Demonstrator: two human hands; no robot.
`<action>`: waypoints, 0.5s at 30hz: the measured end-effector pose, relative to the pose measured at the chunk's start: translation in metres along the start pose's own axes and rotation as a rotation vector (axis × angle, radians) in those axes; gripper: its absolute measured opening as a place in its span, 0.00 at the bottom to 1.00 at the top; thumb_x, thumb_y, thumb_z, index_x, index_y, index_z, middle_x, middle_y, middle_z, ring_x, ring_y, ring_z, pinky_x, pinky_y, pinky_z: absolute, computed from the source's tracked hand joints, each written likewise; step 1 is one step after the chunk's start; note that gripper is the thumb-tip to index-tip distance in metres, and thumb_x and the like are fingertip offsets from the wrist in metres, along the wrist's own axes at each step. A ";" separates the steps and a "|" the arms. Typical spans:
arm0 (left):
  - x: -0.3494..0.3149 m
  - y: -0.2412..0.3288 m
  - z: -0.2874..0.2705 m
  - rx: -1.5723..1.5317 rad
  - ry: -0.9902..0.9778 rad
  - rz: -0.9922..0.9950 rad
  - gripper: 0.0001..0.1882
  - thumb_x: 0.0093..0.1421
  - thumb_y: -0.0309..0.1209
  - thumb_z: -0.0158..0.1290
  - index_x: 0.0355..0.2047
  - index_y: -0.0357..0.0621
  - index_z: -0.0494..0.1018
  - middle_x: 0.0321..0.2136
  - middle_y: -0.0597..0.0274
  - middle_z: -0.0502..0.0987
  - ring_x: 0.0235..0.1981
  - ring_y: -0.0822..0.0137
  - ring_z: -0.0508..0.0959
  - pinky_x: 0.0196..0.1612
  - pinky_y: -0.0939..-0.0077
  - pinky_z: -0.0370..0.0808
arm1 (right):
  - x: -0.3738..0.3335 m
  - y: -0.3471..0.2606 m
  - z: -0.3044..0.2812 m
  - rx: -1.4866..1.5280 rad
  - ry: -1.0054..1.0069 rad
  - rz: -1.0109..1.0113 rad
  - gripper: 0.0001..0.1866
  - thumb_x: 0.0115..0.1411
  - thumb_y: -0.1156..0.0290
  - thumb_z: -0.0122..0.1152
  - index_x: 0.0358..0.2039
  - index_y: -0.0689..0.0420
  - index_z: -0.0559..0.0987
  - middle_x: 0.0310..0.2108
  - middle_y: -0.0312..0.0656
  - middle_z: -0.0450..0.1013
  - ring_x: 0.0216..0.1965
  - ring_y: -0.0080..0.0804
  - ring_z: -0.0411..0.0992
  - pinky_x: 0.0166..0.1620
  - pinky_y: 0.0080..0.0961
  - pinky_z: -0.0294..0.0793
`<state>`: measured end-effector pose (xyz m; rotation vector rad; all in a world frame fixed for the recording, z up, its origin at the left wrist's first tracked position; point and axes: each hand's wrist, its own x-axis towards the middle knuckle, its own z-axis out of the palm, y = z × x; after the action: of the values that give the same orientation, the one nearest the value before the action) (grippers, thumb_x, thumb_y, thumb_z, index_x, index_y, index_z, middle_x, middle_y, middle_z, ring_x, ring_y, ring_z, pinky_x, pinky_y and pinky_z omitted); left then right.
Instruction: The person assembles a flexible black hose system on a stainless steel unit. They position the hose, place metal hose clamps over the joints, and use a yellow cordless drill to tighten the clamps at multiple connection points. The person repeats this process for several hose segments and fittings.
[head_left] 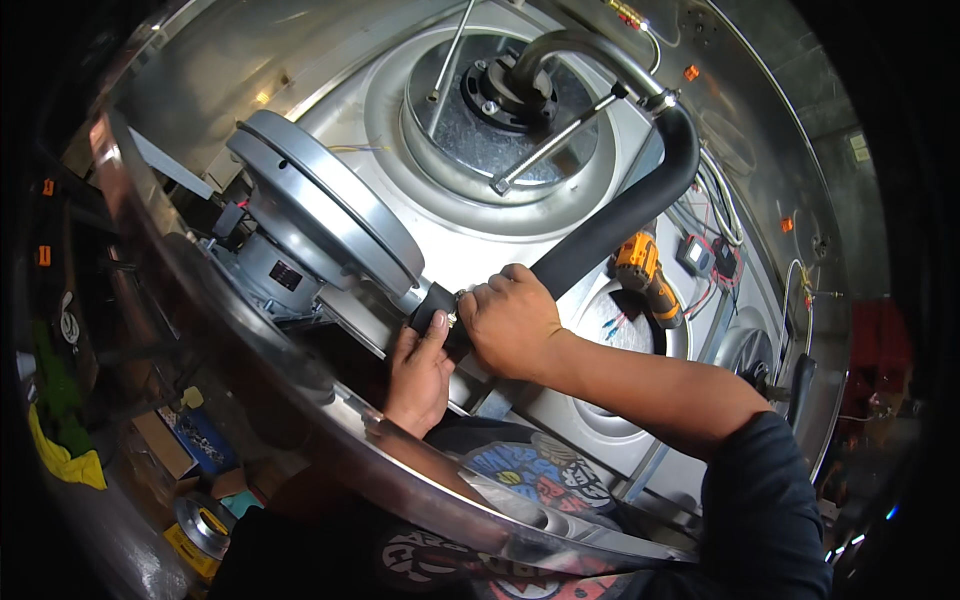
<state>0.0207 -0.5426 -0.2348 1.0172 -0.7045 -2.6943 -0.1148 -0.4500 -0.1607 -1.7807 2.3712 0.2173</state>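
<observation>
Right hand [512, 322] clenched around lower end of black insulated hose [610, 230], at joint beside grey motor housing [320, 215]. Left hand [420, 372] below, fingers [432, 335] gripping same hose end. Hose arcs up to metal pipe [560, 45] at centre of steel panel [420, 240]. Yellow cordless drill [648, 275] lies just right of hose.

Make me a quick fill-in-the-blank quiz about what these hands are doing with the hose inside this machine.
1. Both hands grip the end of a thick ____ hose.
2. The yellow cordless drill lies to the ____ of the hose.
3. The left hand sits ____ the right hand in the picture.

Missing words: black; right; below
</observation>
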 end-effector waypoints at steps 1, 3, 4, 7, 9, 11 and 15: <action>-0.002 0.002 -0.001 -0.013 0.014 -0.024 0.14 0.71 0.38 0.61 0.53 0.54 0.72 0.43 0.76 0.78 0.42 0.81 0.75 0.45 0.76 0.72 | -0.001 -0.001 0.000 0.005 0.007 -0.014 0.10 0.58 0.65 0.59 0.36 0.57 0.81 0.33 0.41 0.82 0.37 0.37 0.80 0.48 0.35 0.69; -0.004 0.004 -0.003 -0.006 0.019 -0.035 0.16 0.71 0.38 0.61 0.54 0.54 0.71 0.43 0.76 0.78 0.42 0.80 0.75 0.44 0.76 0.72 | -0.001 -0.002 0.000 0.010 0.018 -0.009 0.10 0.58 0.65 0.59 0.35 0.57 0.81 0.33 0.41 0.82 0.37 0.37 0.80 0.48 0.35 0.69; -0.004 0.005 -0.004 -0.027 -0.035 -0.013 0.16 0.71 0.37 0.61 0.55 0.54 0.71 0.43 0.76 0.78 0.42 0.80 0.75 0.44 0.77 0.71 | -0.001 -0.001 0.001 0.004 0.045 -0.014 0.10 0.57 0.65 0.59 0.35 0.56 0.81 0.32 0.41 0.82 0.37 0.37 0.80 0.48 0.35 0.69; 0.001 0.013 -0.009 -0.044 -0.066 -0.081 0.16 0.71 0.32 0.57 0.57 0.54 0.70 0.52 0.69 0.77 0.54 0.68 0.75 0.58 0.64 0.70 | -0.001 0.002 0.004 0.038 0.095 -0.022 0.11 0.55 0.65 0.60 0.34 0.57 0.81 0.32 0.41 0.81 0.37 0.37 0.79 0.48 0.36 0.69; 0.005 0.015 -0.011 -0.058 -0.103 -0.108 0.16 0.68 0.30 0.57 0.56 0.55 0.72 0.54 0.68 0.77 0.57 0.66 0.75 0.61 0.62 0.70 | -0.003 0.007 0.006 0.074 0.129 -0.052 0.11 0.52 0.65 0.61 0.34 0.57 0.81 0.32 0.41 0.80 0.37 0.38 0.78 0.49 0.36 0.70; 0.010 0.015 -0.011 -0.065 -0.141 -0.113 0.17 0.67 0.30 0.59 0.55 0.55 0.73 0.53 0.68 0.78 0.57 0.67 0.75 0.60 0.64 0.69 | -0.005 0.012 0.008 0.101 0.192 -0.089 0.13 0.49 0.64 0.62 0.33 0.58 0.80 0.31 0.41 0.79 0.37 0.39 0.78 0.50 0.37 0.70; 0.019 0.015 -0.009 -0.151 -0.126 -0.024 0.18 0.64 0.28 0.61 0.54 0.54 0.75 0.50 0.69 0.80 0.55 0.68 0.76 0.57 0.66 0.69 | -0.003 0.019 0.013 0.132 0.228 -0.110 0.13 0.47 0.64 0.64 0.32 0.58 0.79 0.31 0.41 0.79 0.38 0.40 0.77 0.50 0.37 0.70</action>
<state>0.0122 -0.5653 -0.2444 0.8309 -0.5025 -2.8021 -0.1316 -0.4389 -0.1725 -1.9561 2.3597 -0.1608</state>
